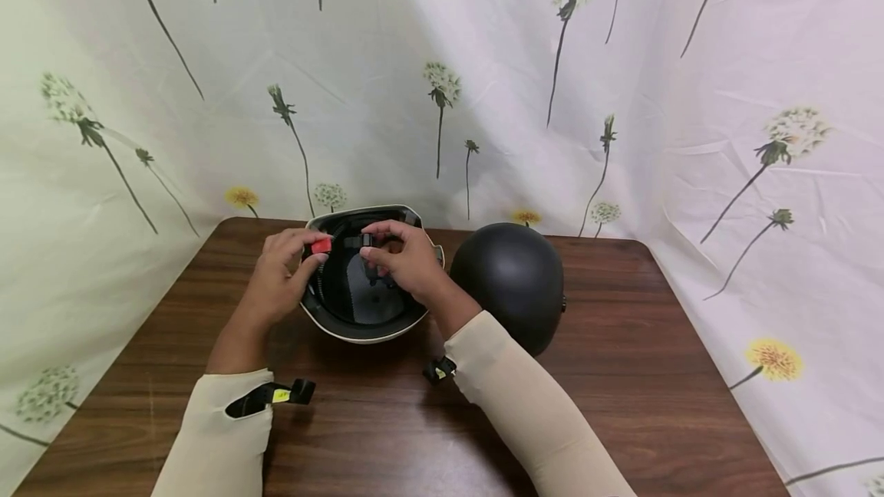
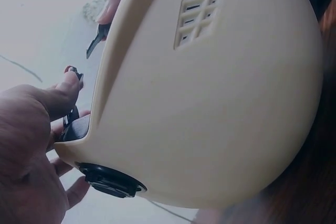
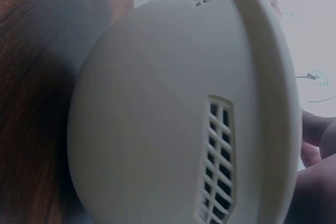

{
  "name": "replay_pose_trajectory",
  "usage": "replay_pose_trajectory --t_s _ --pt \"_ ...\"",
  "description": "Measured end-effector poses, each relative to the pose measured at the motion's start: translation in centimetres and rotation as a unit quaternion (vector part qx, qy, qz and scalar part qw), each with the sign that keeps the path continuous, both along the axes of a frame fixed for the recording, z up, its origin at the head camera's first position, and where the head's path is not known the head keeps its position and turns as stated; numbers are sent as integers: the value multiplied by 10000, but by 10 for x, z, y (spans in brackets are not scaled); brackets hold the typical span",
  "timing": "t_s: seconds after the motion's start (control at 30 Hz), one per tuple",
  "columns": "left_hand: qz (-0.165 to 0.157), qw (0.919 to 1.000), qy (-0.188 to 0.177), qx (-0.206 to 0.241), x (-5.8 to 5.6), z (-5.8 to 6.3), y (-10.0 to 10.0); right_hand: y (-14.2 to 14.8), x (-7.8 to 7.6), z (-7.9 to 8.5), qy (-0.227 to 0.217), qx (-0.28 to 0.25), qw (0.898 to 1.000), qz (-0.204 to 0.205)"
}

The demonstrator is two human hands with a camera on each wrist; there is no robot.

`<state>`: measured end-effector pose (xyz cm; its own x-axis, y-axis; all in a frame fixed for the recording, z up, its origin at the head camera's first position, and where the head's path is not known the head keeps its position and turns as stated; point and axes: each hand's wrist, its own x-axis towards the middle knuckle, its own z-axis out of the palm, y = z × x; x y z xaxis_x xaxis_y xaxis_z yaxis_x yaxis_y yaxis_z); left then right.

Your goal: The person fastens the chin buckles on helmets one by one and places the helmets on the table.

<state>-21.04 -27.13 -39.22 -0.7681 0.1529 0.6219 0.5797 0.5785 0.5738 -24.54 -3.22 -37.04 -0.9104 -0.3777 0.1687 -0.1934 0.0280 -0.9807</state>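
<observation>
A cream helmet (image 1: 366, 338) lies upside down on the table, its black lining (image 1: 373, 297) facing up. Over its left side, my left hand (image 1: 276, 278) pinches a red buckle piece (image 1: 321, 246) between thumb and fingers. My right hand (image 1: 410, 261) holds a black buckle piece (image 1: 364, 240) above the lining, a short gap from the red one. In the left wrist view, the black prong tip (image 2: 95, 43) sticks out from the right fingertips beside the shell (image 2: 205, 98). The shell (image 3: 152, 108) mostly hides the right hand in the right wrist view.
Just right of the cream helmet, a matte black helmet (image 1: 507, 282) sits dome up, close to my right forearm. Both stand near the back edge of the brown wooden table (image 1: 387, 436). A flower-printed curtain (image 1: 373, 113) hangs behind and along the sides.
</observation>
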Motion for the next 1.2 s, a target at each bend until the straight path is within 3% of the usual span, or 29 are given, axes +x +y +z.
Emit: replay_pose_trajectory --t_s 0.27,0.63,1.2 --pt "-166 9996 238 36 1 1 5 -5 0 -6 54 30 9999 -138" --pt "-272 9996 7 -24 2 4 7 -6 1 -7 72 95 9999 19" --pt "-396 9991 117 -69 0 2 10 -14 2 -11 152 172 9997 5"
